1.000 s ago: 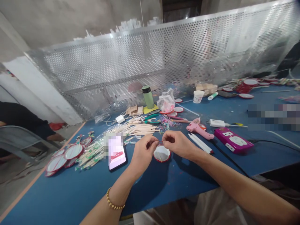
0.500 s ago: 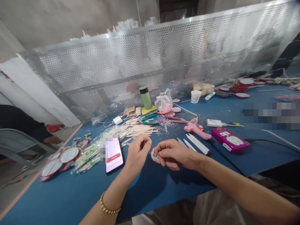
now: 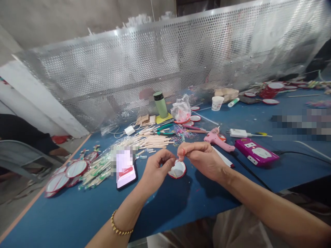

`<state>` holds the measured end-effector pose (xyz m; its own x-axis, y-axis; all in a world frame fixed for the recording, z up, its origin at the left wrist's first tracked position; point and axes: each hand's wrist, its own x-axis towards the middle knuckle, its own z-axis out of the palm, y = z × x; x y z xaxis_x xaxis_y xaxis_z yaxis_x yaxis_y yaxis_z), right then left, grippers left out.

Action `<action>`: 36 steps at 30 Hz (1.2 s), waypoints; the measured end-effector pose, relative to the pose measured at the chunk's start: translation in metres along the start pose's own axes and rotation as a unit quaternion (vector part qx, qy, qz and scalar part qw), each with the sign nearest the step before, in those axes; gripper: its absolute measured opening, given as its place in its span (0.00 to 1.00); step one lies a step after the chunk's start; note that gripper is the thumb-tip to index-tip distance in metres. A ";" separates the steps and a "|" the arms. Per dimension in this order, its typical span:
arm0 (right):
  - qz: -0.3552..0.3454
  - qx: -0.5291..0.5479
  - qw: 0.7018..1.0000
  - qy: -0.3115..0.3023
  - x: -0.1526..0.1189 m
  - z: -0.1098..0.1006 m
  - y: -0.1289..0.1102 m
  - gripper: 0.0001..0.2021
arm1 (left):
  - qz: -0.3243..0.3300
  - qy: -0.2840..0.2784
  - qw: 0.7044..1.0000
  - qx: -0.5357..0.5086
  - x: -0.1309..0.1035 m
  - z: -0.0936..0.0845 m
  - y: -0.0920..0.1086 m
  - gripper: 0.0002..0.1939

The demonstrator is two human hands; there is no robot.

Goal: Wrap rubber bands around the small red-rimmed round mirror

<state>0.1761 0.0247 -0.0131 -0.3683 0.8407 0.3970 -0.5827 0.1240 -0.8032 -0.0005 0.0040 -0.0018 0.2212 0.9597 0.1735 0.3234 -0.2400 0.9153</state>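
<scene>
My left hand (image 3: 159, 168) is closed, thumb and forefinger pinched together above the table; what sits between the fingertips is too small to make out. Close beside it, my right hand (image 3: 203, 158) is also closed, with a thin red strand (image 3: 183, 151) at its bent fingers. Just below the fingertips, a small white disc with a red rim (image 3: 178, 171) lies flat on the blue table (image 3: 165, 213). To the left of my left hand is a phone (image 3: 127, 172) with its screen lit. White pens (image 3: 223, 157) lie partly hidden behind my right hand.
A pink glue gun (image 3: 216, 139) and a purple power box (image 3: 256, 152) with cables lie at right. Wooden sticks (image 3: 157, 140), colourful rubber bands (image 3: 182, 132), a green bottle (image 3: 160, 106) and a paper cup (image 3: 217, 103) stand behind. Red-rimmed discs (image 3: 77, 168) are piled left.
My right hand has lifted off the small disc and closed into a pinch, with red strand showing. The disc now lies more in view. My left fingers have come nearer the right ones.
</scene>
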 end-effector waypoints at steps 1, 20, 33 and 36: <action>-0.009 -0.001 1.000 0.000 -0.001 0.001 0.000 0.09 | -0.001 0.008 1.000 0.000 0.000 0.000 0.000 0.13; 0.083 -0.102 0.991 0.019 -0.001 -0.011 -0.011 0.25 | -0.017 -0.116 0.936 0.331 -0.002 -0.004 -0.014 0.22; 0.118 -0.375 0.919 0.033 0.006 -0.026 -0.005 0.35 | 0.070 -0.043 0.957 0.278 -0.002 -0.010 0.006 0.24; 0.150 -0.350 0.925 0.001 0.005 -0.025 -0.006 0.37 | 0.090 -0.070 0.959 0.258 -0.004 -0.009 0.013 0.26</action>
<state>0.1954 0.0415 -0.0174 -0.4350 0.8937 0.1100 0.1563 0.1952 -0.9682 -0.0055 -0.0016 0.0124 0.4266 0.8752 0.2279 0.6730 -0.4756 0.5665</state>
